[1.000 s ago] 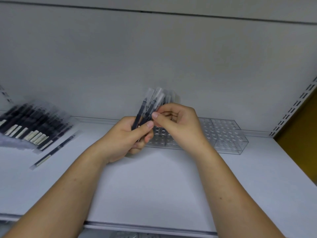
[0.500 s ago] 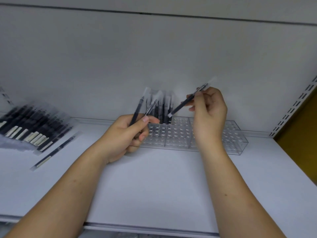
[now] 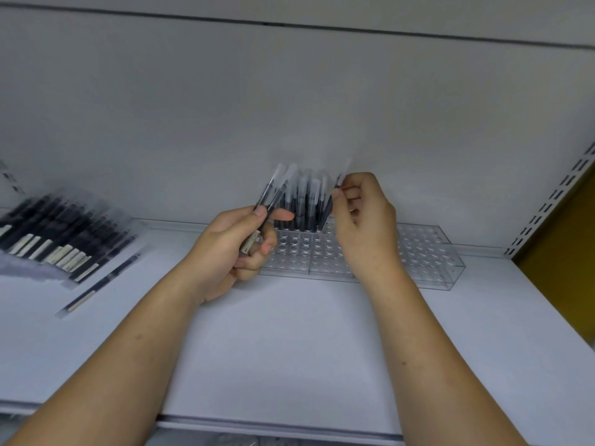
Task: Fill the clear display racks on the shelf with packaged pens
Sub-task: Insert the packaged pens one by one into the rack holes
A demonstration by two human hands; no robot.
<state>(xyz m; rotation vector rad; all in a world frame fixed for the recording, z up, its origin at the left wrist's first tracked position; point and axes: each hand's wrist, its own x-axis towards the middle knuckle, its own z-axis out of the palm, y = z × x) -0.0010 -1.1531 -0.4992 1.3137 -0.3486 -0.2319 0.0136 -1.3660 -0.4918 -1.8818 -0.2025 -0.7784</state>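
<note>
Right hand: the right hand [image 3: 363,226] is pinching one packaged pen [image 3: 338,181] near its top between thumb and fingertips, the other fingers curled. The pen is leaning, with its lower end at the 3 o'clock edge of the standing pens [image 3: 302,204].
Left hand: the left hand [image 3: 235,249] is gripping two spare pens [image 3: 268,190], which are fanning up toward 1 o'clock. Thumb and forefinger are closing on them.
Racks: the clear display racks [image 3: 428,252] are sitting at the back of the shelf [image 3: 289,349]. Only the cluster at the 9 o'clock end is filled; most holes toward 3 o'clock are showing empty.
Stock: a pile of packaged pens [image 3: 54,233] is lying at 9 o'clock of the left hand, with a loose pen [image 3: 99,284] just beside it at 5 o'clock.
Hidden: whether the pen tip is sitting in a hole, I cannot tell.
Risk, tilt: the pen is going in slanted, so its tip is likely catching a hole rim or sliding into a filled hole.
Risk, neighbours: the wrapper tops are crowding together, so a sideways nudge is likely tipping the standing pens.
Risk, rack: the racks are looking light and unfixed, so a hard push could be shoving them toward 12 o'clock.
Risk, left grip: the fanned pair is sitting loosely and could slip out.
</note>
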